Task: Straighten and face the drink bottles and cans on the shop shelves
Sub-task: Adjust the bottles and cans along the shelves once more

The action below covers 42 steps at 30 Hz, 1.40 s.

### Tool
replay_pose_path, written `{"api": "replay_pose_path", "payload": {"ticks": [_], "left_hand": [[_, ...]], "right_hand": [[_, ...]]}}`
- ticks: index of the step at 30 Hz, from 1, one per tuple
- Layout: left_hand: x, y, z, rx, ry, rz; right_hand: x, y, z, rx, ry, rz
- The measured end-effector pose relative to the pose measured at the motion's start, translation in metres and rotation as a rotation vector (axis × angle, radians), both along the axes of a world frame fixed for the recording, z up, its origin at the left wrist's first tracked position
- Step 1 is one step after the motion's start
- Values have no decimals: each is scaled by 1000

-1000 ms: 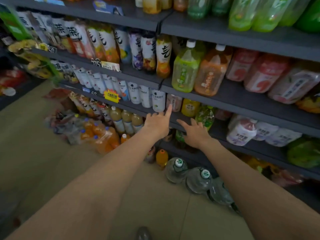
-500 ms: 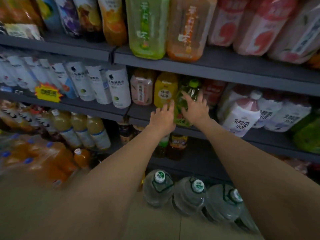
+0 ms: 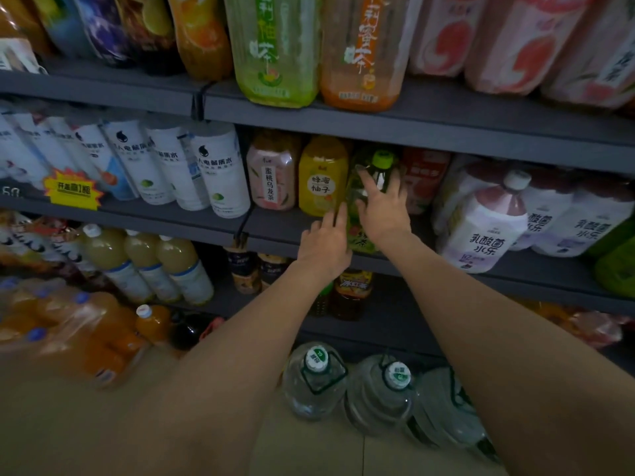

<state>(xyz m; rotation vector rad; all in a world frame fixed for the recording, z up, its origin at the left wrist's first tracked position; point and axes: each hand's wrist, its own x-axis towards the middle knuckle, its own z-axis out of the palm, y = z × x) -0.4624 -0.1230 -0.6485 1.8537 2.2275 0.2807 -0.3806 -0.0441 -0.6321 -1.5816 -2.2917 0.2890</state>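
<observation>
A: What is the biggest thing here?

B: The shelf [image 3: 446, 121]. It has rows of drinks on it. Both arms reach out to the middle row.

A: Which drink are the hands going for?

B: The green bottle [image 3: 372, 173] with the green cap. It sits at the front edge of the middle row, right in front of both hands. It stands up tall, maybe tipped a little toward us.

A: Which hand is closer?

B: The right hand [image 3: 383, 209]. Its fingers lie spread on the front of the green bottle, up near the neck. They look mostly straight, not wrapped around it. The left hand [image 3: 326, 243] is lower, just beside the bottom of the bottle. Its fingers point up, loose, holding nothing. I cannot tell if it touches.

A: What is close by?

B: The yellow bottle [image 3: 323, 176] is touching or nearly touching on the left. A red bottle [image 3: 424, 176] is tucked just behind on the right. A big white bottle [image 3: 482, 231] stands further right.

A: Could anything get bumped?

B: I think the yellow bottle could, because there is so little room. The shelf above hangs just over the cap too.
</observation>
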Motion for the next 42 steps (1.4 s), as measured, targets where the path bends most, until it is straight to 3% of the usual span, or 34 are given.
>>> {"api": "replay_pose_path", "payload": {"ticks": [8, 13, 20, 24, 32, 42], "left_hand": [[30, -3, 12, -10, 57, -13], [79, -5, 39, -133, 100, -67], [138, -21, 82, -156, 143, -276], [157, -34, 99, -170, 159, -335], [148, -65, 128, -191, 186, -235], [83, -94, 180, -34, 157, -44]], "right_hand": [[47, -38, -13, 12, -142, 90], [101, -54, 11, -30, -208, 1], [160, -85, 55, -187, -271, -224], [187, -98, 69, -213, -285, -243], [196, -112, 103, -324, -327, -60], [107, -138, 148, -279, -301, 216]]}}
